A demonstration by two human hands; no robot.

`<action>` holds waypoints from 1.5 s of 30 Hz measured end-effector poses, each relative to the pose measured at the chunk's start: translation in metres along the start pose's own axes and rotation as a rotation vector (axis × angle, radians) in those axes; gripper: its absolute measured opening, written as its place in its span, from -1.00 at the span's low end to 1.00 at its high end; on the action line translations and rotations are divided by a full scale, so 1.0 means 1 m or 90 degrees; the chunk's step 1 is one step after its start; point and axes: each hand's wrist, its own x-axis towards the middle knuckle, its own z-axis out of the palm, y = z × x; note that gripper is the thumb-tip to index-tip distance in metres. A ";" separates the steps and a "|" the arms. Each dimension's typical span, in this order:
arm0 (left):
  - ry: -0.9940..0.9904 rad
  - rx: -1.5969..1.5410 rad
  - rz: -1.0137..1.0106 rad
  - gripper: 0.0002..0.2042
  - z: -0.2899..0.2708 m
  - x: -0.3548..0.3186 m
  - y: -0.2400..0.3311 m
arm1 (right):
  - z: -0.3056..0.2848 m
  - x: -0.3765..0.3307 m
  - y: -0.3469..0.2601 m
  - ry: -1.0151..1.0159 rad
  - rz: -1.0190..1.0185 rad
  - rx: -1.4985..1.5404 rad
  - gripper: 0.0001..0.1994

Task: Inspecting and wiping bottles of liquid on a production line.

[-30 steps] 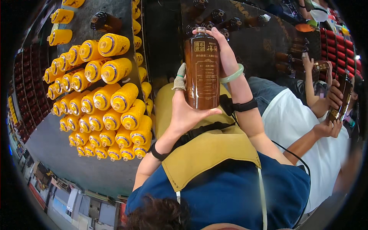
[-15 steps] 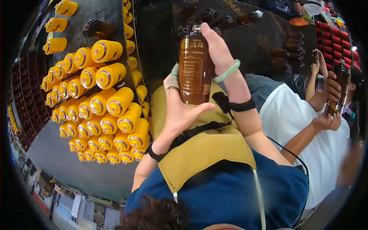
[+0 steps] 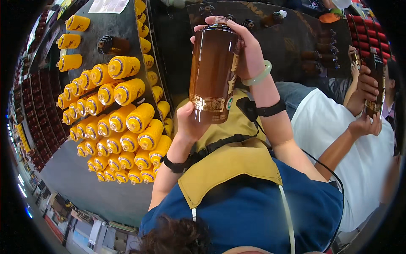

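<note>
Overhead, both hands gripped a tall brown bottle (image 3: pixel 213 76) held upright above the lap: left hand (image 3: pixel 190 122) cupped its base, right hand (image 3: pixel 245 48) wrapped its neck, beside rows of yellow bottles (image 3: pixel 122 122).

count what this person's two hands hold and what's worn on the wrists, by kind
brown bottle, held by the left hand at its base and the right hand near its top: 1
black wrist straps, one on each wrist: 2
pale green bangle, on the right wrist: 1
total: 4
</note>
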 end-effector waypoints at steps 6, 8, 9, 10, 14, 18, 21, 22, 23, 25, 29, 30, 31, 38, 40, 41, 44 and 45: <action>0.172 0.154 0.054 -0.43 -0.007 0.005 -0.004 | -0.012 -0.004 -0.025 0.108 0.049 -0.085 -0.64; 0.100 0.116 0.096 -0.32 -0.002 0.007 -0.003 | -0.016 -0.002 -0.026 0.141 0.033 -0.096 -0.73; 0.077 0.306 0.120 -0.20 0.004 0.007 -0.002 | -0.014 -0.006 -0.026 0.170 0.018 -0.110 -0.71; 0.057 0.495 0.148 -0.08 0.010 0.006 0.001 | -0.007 -0.009 -0.028 0.166 0.015 -0.111 -0.71; 0.044 0.461 0.141 0.19 0.015 0.010 -0.005 | 0.001 -0.017 -0.031 0.152 0.041 -0.153 -0.65; 0.052 0.455 0.107 0.22 0.021 0.008 -0.004 | -0.002 -0.020 -0.031 0.144 0.037 -0.181 -0.60; 0.043 0.485 0.108 0.21 0.020 0.005 -0.005 | -0.003 -0.020 -0.032 0.128 0.024 -0.178 -0.59; 0.049 0.462 0.114 0.21 0.024 0.004 -0.007 | -0.002 -0.021 -0.032 0.116 0.030 -0.195 -0.59; 0.055 0.438 0.120 0.21 0.026 0.003 -0.008 | -0.002 -0.021 -0.031 0.105 0.036 -0.213 -0.58; 0.051 0.448 0.121 0.23 0.026 0.002 -0.009 | -0.003 -0.019 -0.029 0.111 0.049 -0.203 -0.58; 0.051 0.465 0.106 0.23 0.027 0.001 -0.009 | -0.010 -0.016 -0.023 0.134 0.082 -0.175 -0.57; 0.053 0.455 0.100 0.22 0.028 0.002 -0.008 | -0.010 -0.016 -0.022 0.137 0.086 -0.173 -0.57; 0.056 0.449 0.101 0.21 0.026 0.002 -0.009 | -0.008 -0.016 -0.022 0.145 0.093 -0.168 -0.56; 0.056 0.445 0.086 0.20 0.027 0.000 -0.009 | -0.011 -0.017 -0.020 0.165 0.109 -0.176 -0.56; 0.060 0.434 0.082 0.20 0.030 0.000 -0.007 | -0.012 -0.016 -0.019 0.159 0.099 -0.186 -0.55; 0.065 0.422 0.074 0.19 0.031 -0.001 -0.006 | -0.013 -0.017 -0.019 0.155 0.090 -0.195 -0.55; 0.048 0.414 0.076 0.19 0.032 -0.001 -0.006 | -0.018 -0.013 -0.015 0.167 0.037 -0.266 -0.55; 0.046 0.415 0.076 0.19 0.031 -0.001 -0.005 | -0.018 -0.014 -0.015 0.168 0.035 -0.266 -0.55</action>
